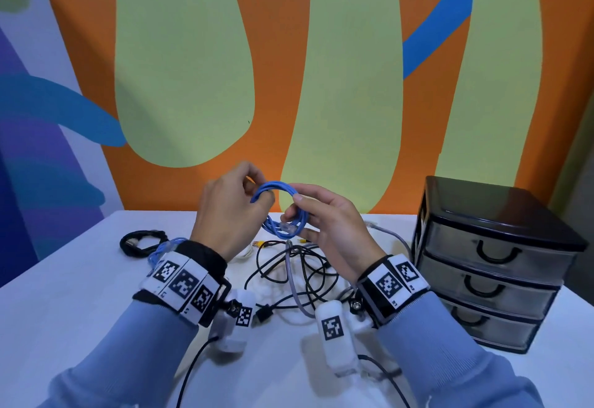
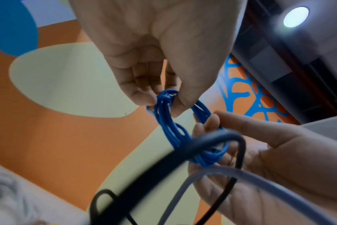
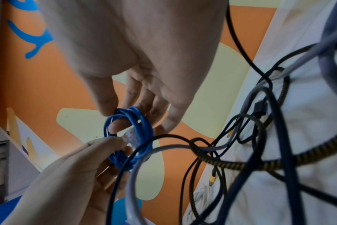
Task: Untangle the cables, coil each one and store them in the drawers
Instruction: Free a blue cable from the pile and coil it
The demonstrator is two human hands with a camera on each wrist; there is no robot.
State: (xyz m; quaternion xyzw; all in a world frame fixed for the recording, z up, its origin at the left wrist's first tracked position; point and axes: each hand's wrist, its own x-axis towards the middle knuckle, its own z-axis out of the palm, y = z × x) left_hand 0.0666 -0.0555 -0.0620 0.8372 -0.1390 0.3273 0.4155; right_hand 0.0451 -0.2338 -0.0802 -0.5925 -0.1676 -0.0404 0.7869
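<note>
A blue cable (image 1: pixel 279 192), wound into a small coil, is held above the white table (image 1: pixel 80 295) by both hands. My left hand (image 1: pixel 258 197) pinches the coil's left side between thumb and fingers. My right hand (image 1: pixel 297 211) grips the right side, with the clear plug (image 1: pixel 288 228) at the bottom of the coil. In the left wrist view my left fingertips (image 2: pixel 144 97) pinch the blue coil (image 2: pixel 169 126). In the right wrist view the blue coil (image 3: pixel 131 137) sits between both hands. A tangle of black and grey cables (image 1: pixel 299 275) lies on the table under the hands.
A black drawer unit (image 1: pixel 491 263) with three translucent drawers, all closed, stands at the right. A coiled black cable (image 1: pixel 141 242) and another blue cable (image 1: pixel 162 248) lie at the left. A white cable (image 1: pixel 246 251) lies behind my left wrist. The painted wall stands behind the table.
</note>
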